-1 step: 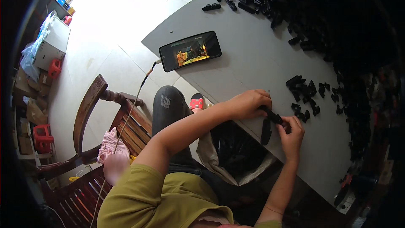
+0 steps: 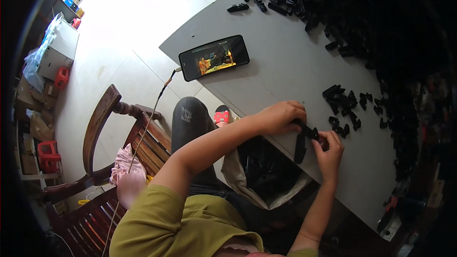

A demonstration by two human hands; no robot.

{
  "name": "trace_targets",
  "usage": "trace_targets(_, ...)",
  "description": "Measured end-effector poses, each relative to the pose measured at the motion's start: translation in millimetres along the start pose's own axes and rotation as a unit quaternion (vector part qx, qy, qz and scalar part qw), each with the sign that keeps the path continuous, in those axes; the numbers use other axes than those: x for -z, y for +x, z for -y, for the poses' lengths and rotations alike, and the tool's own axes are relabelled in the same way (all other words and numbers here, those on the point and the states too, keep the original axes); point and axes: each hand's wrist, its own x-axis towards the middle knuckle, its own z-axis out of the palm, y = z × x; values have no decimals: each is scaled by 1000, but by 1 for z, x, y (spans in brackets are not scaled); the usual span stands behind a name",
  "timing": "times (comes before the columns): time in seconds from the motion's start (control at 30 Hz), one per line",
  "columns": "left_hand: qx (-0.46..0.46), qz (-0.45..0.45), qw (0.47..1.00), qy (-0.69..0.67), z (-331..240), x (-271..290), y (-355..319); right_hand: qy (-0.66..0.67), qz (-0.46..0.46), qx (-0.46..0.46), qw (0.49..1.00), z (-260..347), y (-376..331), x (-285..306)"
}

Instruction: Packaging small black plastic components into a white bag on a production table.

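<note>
Matt blk plastic parts (image 2: pixel 309 133), smooth grey table (image 2: pixel 285 66)

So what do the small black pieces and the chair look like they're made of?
The small black pieces look like moulded plastic: uniform matte black with identical shapes. The brown slatted chair looks like varnished wood, judging by its reddish-brown sheen and curved rail.

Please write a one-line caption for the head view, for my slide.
Both hands, left hand and right hand, grip a black plastic part at a grey table edge.
</note>
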Motion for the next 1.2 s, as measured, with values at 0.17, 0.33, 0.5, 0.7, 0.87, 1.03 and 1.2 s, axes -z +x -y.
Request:
trace_targets(0.17, 10, 5, 1000, -3, 1, 0, 1, 14, -4, -14, 1000, 4, 1, 2)
trace_targets(0.33, -2, 1, 1000, -11, 4, -2, 0, 1, 35, -43, 998, 1, -2, 12)
trace_targets(0.5, -22, 18, 999, -19, 3, 1, 2, 6, 63, -27, 998, 3, 6, 13)
trace_targets(0.7, -14, 21, 999, -32, 0, -2, 7, 9, 17, 32, 999, -2, 9, -10)
trace_targets(0.87, -17, 33, 999, 1, -8, -3, -4, 56, 5, 64, 996, -14, 5, -8)
trace_targets(1.03, -61, 161, 981, -85, -23, 6, -8, -97, -173, -12, 980, -45, -1, 9)
trace_targets(1.2, -21, -126, 989, 80, 2, -8, 54, -173, -142, 4, 974, -39, 5, 0)
